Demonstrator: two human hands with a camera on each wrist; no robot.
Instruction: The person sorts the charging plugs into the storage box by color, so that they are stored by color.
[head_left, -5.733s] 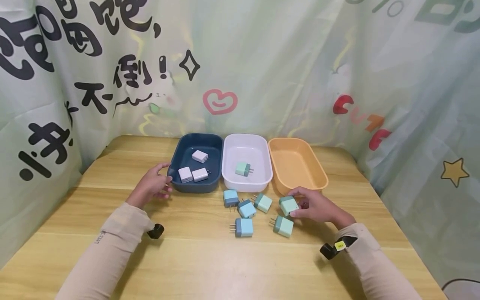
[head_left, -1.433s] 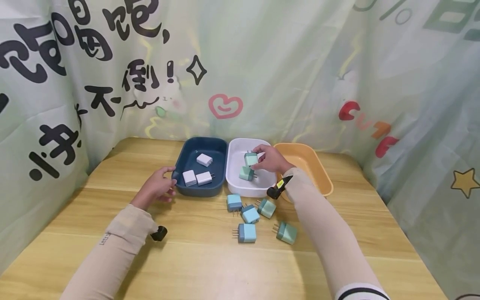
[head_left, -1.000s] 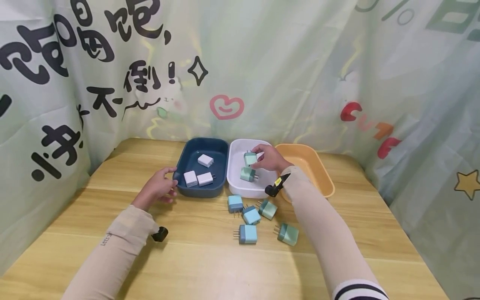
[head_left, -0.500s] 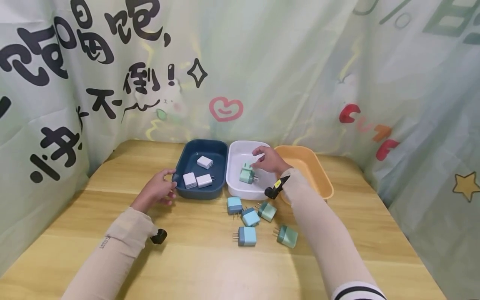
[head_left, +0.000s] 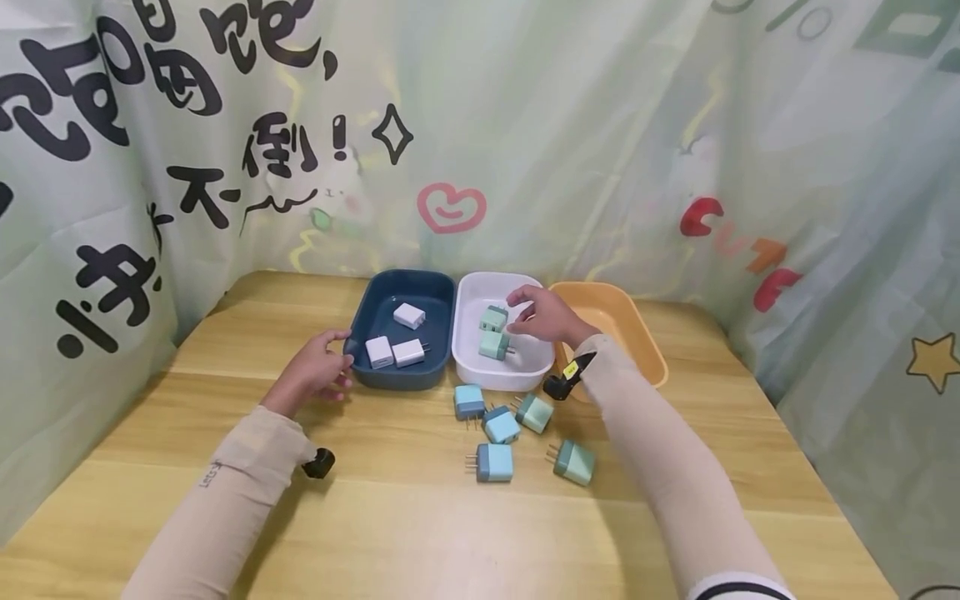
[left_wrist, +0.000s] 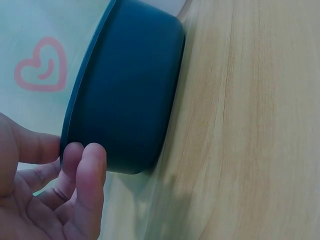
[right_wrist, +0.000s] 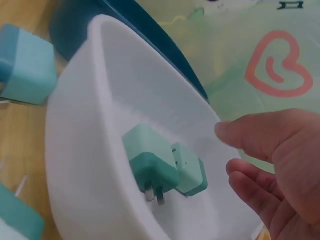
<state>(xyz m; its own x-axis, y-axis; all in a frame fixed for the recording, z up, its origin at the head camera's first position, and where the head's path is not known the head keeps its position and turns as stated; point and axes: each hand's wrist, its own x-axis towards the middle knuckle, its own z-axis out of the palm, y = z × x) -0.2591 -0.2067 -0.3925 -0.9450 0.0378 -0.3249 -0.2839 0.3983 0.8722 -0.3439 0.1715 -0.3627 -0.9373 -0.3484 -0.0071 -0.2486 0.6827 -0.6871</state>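
"While the right hand hangs mid-frame, grip?"
"Thumb and fingers apart. Two boxy mint-green plastic chargers sit frame centre, in white rectangular plastic tray."
"Left hand?"
"Touching navy rectangular plastic tray, left of centre; can't tell if clamped."

It's a small curtained-off work nook here! Printed cloth hangs behind and on both sides of the wood-grained table.
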